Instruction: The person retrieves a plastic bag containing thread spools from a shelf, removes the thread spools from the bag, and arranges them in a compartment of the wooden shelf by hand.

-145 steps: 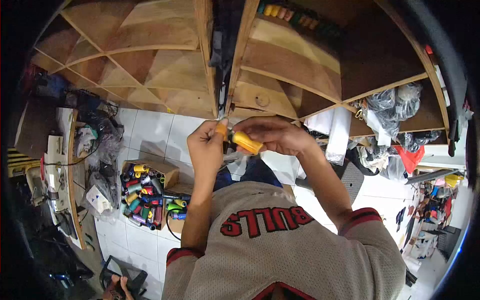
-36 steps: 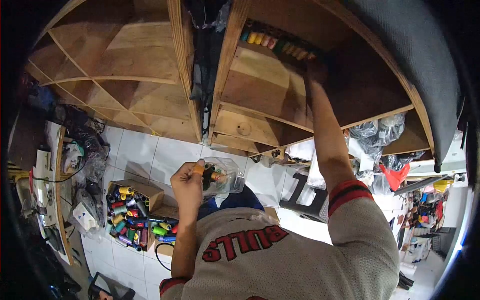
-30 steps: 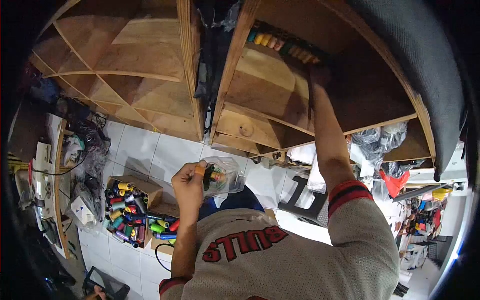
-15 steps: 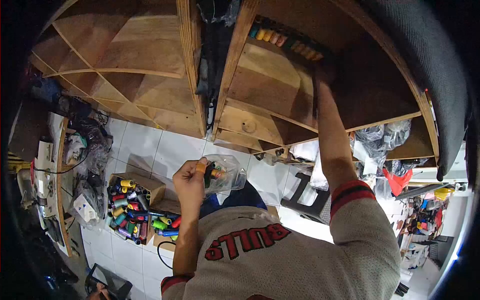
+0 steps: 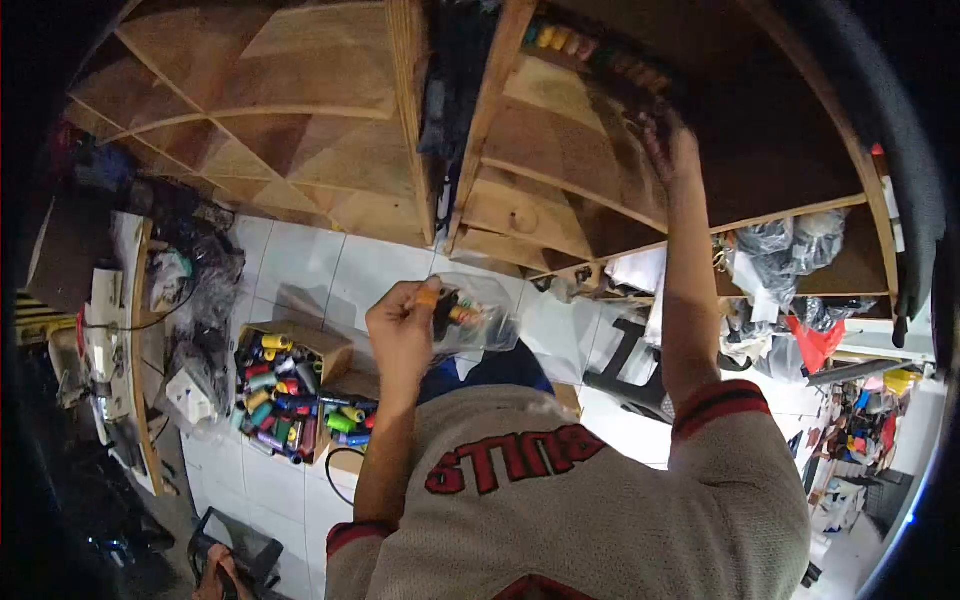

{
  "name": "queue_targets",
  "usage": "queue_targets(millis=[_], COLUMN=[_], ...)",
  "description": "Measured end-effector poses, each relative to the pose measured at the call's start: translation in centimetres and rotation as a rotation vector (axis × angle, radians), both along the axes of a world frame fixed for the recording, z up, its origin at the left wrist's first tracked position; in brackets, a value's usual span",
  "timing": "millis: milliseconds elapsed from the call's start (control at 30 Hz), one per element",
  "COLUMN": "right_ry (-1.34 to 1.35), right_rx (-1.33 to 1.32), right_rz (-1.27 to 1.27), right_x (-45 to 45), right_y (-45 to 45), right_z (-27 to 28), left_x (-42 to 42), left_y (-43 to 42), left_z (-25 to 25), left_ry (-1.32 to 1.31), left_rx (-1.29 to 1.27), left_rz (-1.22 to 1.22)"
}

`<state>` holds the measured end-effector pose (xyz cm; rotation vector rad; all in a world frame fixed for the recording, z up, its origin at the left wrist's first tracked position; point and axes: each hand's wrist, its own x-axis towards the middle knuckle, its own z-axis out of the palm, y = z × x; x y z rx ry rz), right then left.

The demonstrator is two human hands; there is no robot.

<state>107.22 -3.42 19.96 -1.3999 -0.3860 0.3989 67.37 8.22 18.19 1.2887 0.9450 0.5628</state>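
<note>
My left hand (image 5: pixel 400 325) is closed in a pinch around an orange spool of thread (image 5: pixel 427 298). A clear plastic bag (image 5: pixel 492 325) hangs at the same fingers, with several dark and orange spools inside. My right hand (image 5: pixel 672 142) reaches up into a wooden shelf compartment, in shadow. Its fingers look apart, with nothing visible in them. Just beyond its fingertips, a row of thread spools (image 5: pixel 570 44) in green, yellow, orange and brown stands along the compartment's side.
Cardboard boxes of colourful spools (image 5: pixel 283 395) stand on the white tiled floor, lower left. Wooden shelving (image 5: pixel 270 90) spans the top. Bagged items (image 5: pixel 790 250) fill a lower shelf at right, near a dark plastic stool (image 5: pixel 630 370). Bottom left, part of another person (image 5: pixel 220 575) shows.
The view has shifted, so the scene sits further right and slightly higher. My right hand has drawn back a little from the spool row, its fingers now more visible. My left hand keeps its pinch.
</note>
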Motion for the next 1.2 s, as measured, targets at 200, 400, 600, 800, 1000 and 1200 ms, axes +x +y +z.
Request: queue_targets(millis=[200,400,600,800,1000,1200], right_ry=[0.202,-0.783,-0.981,-0.931,-0.585,-0.055], right_rx=[-0.25,-0.796,-0.693,-0.645,-0.873,-0.517], right_rz=[1.256,0.949,0.767,0.865,1.028,0.933], right_x=[-21.7,-29.2,-29.3,-29.0,-28.2,-24.3], right_y=[1.8,5.5,6.2,4.7,4.4,0.7], right_z=[1.7,-8.0,-16.9,-17.9,-1.2,3.4], left_x=[0.0,-0.1,0.0,-0.3,-0.2,1.5], left_y=[0.4,0.5,0.3,0.4,1.4,0.5], left_z=[-0.4,0.3,-0.2,-0.7,-0.5,0.8], left_ry=[-0.087,-0.079,-0.139,-0.055,-0.115,-0.271], left_rx=[0.008,0.063,-0.005,0.034,-0.033,-0.085], left_rz=[0.03,-0.009,-0.032,-0.146,-0.036,-0.036])
